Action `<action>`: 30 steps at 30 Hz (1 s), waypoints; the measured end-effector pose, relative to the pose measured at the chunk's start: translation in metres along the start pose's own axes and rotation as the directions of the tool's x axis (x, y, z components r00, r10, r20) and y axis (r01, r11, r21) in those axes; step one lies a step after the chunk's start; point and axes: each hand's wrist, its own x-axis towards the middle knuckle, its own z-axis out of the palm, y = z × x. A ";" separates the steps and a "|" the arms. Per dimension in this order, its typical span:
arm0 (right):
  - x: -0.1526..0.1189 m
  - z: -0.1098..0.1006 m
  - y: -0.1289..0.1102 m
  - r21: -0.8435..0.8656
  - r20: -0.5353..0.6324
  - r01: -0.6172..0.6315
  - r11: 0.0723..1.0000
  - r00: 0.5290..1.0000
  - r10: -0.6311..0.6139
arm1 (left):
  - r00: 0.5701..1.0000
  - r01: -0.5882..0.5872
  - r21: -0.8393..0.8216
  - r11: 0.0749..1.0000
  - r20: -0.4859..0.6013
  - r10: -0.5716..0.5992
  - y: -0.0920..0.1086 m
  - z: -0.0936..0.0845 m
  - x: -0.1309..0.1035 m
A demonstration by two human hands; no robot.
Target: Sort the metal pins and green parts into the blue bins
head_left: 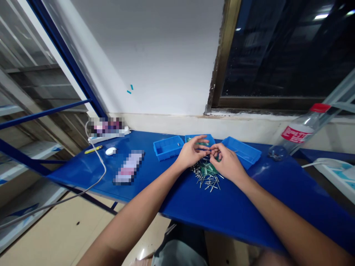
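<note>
My left hand [193,151] and my right hand [226,160] meet above a pile of thin metal pins [209,181] on the blue table. The thumb and index finger of each are pinched close together, while other fingers of my left hand spread out. Whatever small piece lies between the fingertips is too small to name. Green pieces [208,169] lie among the pins. Behind the hands are three blue trays: the left one [169,154] holds a small item, the middle one [212,137] is partly hidden by my left hand, and the right one [251,160] is angled.
A clear bottle with a red cap [296,135] stands at the right, near a power strip [338,177]. Leftward are a blurred flat object [129,168], a white oval object [111,151], a yellow cutter [93,149] and a cable [104,162].
</note>
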 end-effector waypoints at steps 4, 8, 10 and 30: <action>0.000 -0.003 -0.009 0.022 -0.014 -0.011 1.000 1.000 0.012 | 0.997 -0.048 0.268 0.962 -0.048 0.063 0.009 0.001 -0.002; 0.002 -0.007 -0.014 0.043 -0.072 -0.033 0.998 0.997 0.037 | 0.996 0.024 0.379 0.925 0.065 -0.053 0.014 -0.001 -0.005; 0.003 -0.008 -0.013 0.050 -0.078 -0.052 0.997 0.995 0.056 | 0.990 0.049 0.295 0.954 0.114 -0.086 0.012 -0.001 -0.005; 0.002 -0.005 -0.007 0.141 -0.012 -0.107 0.984 0.994 0.110 | 0.997 -0.077 0.253 0.964 0.010 0.077 0.001 -0.005 -0.001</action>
